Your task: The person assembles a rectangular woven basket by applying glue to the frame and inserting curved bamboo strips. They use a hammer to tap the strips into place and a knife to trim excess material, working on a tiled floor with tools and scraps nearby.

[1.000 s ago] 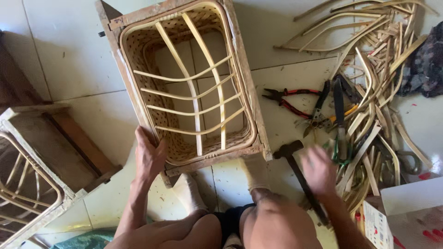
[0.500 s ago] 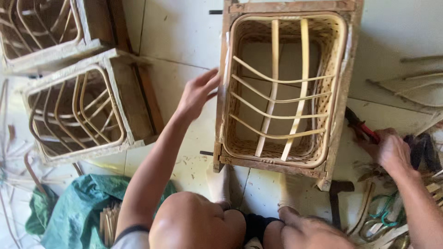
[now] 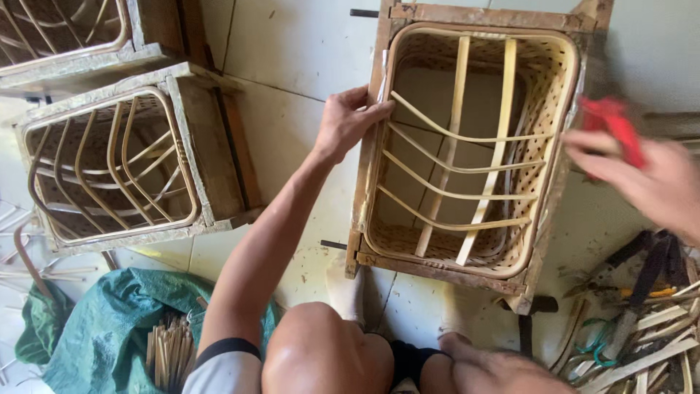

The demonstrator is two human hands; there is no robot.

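Rattan basket (image 3: 467, 146) ribs woven; left hand (image 3: 346, 124) grip clasps mould rim; right hand (image 3: 642, 175) grip pinches red-handled tool (image 3: 612, 124); trimming left.

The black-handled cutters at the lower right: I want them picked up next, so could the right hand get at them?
Probably yes. The right hand is above the cutters with nothing between, but it already holds a red-handled tool.

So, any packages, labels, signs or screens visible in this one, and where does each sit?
None: no package, label, sign or screen shows.
Nearest to packaging: a green woven sack, crumpled on the floor at lower left, with a bundle of cut sticks lying on it.
Left hand grips the left rim of the woven basket; right hand holds a blurred red tool.
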